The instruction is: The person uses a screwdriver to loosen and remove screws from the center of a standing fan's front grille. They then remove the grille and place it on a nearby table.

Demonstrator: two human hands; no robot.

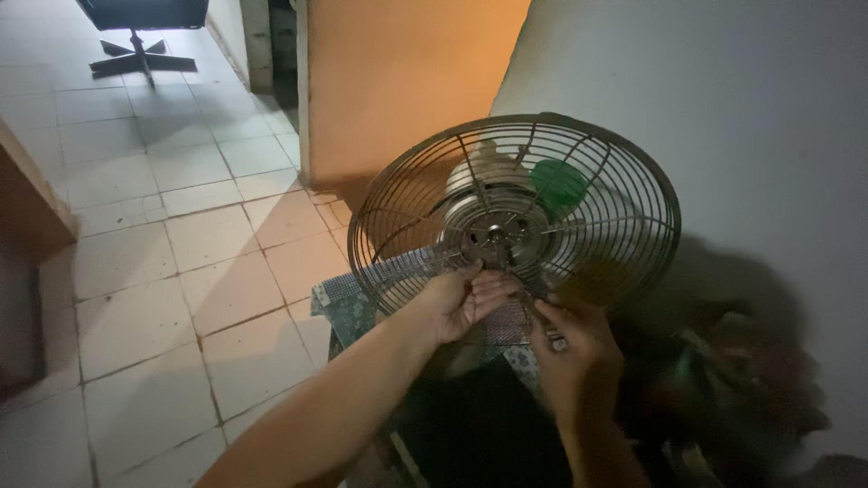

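Observation:
A round wire fan guard (624,194) stands tilted in front of me, with the motor hub (493,237) at its centre and a green part (558,185) showing behind the wires. My left hand (466,298) reaches up to the lower edge of the hub, fingers spread and touching the wires near the centre. My right hand (574,339) sits just below the guard, fingers closed around a small metal piece (553,342) whose kind I cannot make out. The fan rests over a patterned cloth (348,303).
A white wall (741,99) rises right behind the fan and an orange wall (407,72) stands to the back. Tiled floor (163,271) spreads to the left. An office chair base (140,56) stands far back left. Dark clutter (723,389) lies at the lower right.

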